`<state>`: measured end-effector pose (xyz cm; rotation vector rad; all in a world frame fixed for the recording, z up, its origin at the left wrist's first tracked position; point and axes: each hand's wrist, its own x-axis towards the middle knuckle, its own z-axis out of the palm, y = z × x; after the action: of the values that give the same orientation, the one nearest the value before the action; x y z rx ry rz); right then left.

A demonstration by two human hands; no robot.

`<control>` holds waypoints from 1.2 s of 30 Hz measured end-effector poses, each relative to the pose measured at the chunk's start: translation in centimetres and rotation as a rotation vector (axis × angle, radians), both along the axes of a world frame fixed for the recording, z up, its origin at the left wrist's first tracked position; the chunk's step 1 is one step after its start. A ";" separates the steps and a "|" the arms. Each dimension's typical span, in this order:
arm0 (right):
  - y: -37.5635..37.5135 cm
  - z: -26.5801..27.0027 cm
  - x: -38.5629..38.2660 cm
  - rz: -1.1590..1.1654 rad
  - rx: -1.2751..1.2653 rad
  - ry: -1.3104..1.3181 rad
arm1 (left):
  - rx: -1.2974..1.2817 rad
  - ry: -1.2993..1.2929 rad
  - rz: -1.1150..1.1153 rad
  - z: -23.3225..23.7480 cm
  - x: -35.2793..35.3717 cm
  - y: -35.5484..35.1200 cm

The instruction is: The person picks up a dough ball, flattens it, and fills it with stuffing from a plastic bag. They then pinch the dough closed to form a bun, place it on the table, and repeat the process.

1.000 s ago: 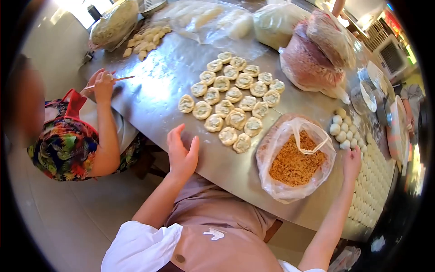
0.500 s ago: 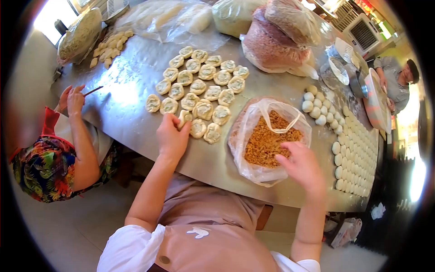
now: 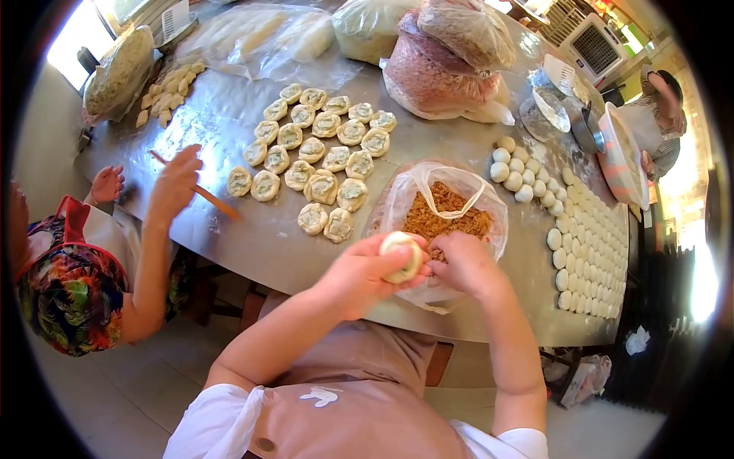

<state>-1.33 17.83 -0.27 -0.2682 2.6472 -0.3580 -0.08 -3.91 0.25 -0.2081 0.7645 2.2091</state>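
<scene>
My left hand (image 3: pixel 363 279) grips a round dough piece (image 3: pixel 402 257) in front of the open plastic bag. Brown crumbly filling (image 3: pixel 440 210) lies inside that clear bag (image 3: pixel 501 226). At the bag's near side, my right hand (image 3: pixel 466 264) has its fingers curled together close to the dough; whatever they hold is hidden. Left of the bag sit rows of filled dough cups (image 3: pixel 321 186) with a pale, green-flecked filling, resting on the metal table (image 3: pixel 229 99).
Plain dough balls (image 3: pixel 589 260) cover the right side. Bags of reddish filling (image 3: pixel 432 69) stand at the back. On the left, a co-worker's hand (image 3: pixel 174 187) is at a wooden stick (image 3: pixel 218 202); another person (image 3: pixel 654 122) stands far right beside a large tub (image 3: pixel 623 157).
My left hand has lifted a dough piece from the rows and brought it right, to the bag. My right hand has moved left beside it. The co-worker's hand and stick have moved right.
</scene>
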 end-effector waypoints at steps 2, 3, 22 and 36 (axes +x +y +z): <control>0.7 0.6 -1.0 -0.086 -0.005 -0.073 | -0.050 -0.038 -0.109 0.8 0.1 2.1; 1.5 0.1 -1.3 -0.086 -0.075 -0.014 | -0.043 -0.046 -0.112 0.3 0.0 3.1; 0.2 3.0 0.1 -0.254 -0.547 0.231 | 0.014 -0.216 0.177 -3.2 -1.9 8.3; 2.9 0.5 0.9 -0.200 -0.380 0.521 | 0.041 -0.206 0.182 -3.3 -2.4 7.1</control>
<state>-0.44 20.70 0.25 -0.2387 3.1083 -0.9789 -2.45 3.16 -3.06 -0.4933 0.6067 2.3262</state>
